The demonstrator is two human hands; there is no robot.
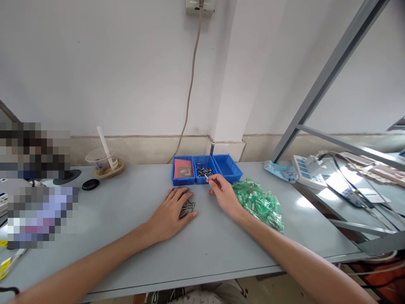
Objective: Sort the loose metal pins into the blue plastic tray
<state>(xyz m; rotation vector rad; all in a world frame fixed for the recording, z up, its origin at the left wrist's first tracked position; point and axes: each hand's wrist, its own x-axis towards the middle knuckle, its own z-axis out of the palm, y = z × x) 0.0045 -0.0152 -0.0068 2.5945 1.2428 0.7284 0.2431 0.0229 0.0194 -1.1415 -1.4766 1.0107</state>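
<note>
My left hand [173, 212] rests on the grey table, fingers spread and curved around a small bunch of thin dark metal pins [189, 206]. Part of that bunch is hidden under the palm. With thumb and forefinger pinched, my right hand [223, 193] holds a small shiny metal pin [207, 177] at the front of the middle blue bin [202, 158]. Many similar loose metal pins [204, 170] lie inside that bin. Beside my right forearm is a crumpled pile of green plastic bags [259, 202].
A left blue bin [183, 182] holds a reddish packet [182, 164]; a right blue bin [228, 164] adjoins the middle one. Further left are a clear cup [101, 157] and a black round lid [90, 184]. A power strip [308, 173] and grey metal frame [322, 90] stand right.
</note>
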